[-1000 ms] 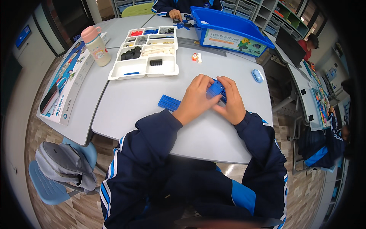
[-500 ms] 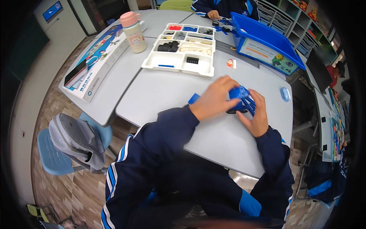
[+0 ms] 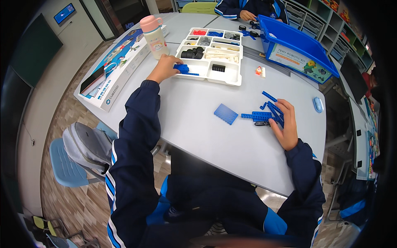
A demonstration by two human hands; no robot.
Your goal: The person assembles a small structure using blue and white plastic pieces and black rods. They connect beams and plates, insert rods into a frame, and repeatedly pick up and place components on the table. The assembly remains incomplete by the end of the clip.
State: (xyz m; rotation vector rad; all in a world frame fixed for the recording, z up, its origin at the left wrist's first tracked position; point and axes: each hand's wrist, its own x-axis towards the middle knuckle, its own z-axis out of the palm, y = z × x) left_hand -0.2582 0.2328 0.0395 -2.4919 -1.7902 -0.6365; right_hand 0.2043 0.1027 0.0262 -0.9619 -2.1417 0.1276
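My left hand (image 3: 164,69) is at the near left compartment of the white sorting tray (image 3: 209,82), its fingers closed on a small cluster of blue building bricks (image 3: 182,68). On the table to the right, my right hand (image 3: 287,126) curves beside a loose pile of blue beams and bricks (image 3: 261,116), thumb and fingers apart, touching its right edge. A small black piece (image 3: 261,123) lies against the near side of that pile. A flat blue plate (image 3: 226,113) rests on the table left of the pile.
Beyond the tray's left side stand a pink-capped bottle (image 3: 156,41) and a large kit box (image 3: 111,76) with a phone (image 3: 92,79) on it. A blue bin (image 3: 289,53) is at the far right, near another person's hand (image 3: 248,15). A blue-and-clear case (image 3: 317,104) lies near the right edge.
My left hand has moved from beside my right hand to the tray, carrying blue bricks. The pile by my right hand is now uncovered, and my right hand has shifted slightly.
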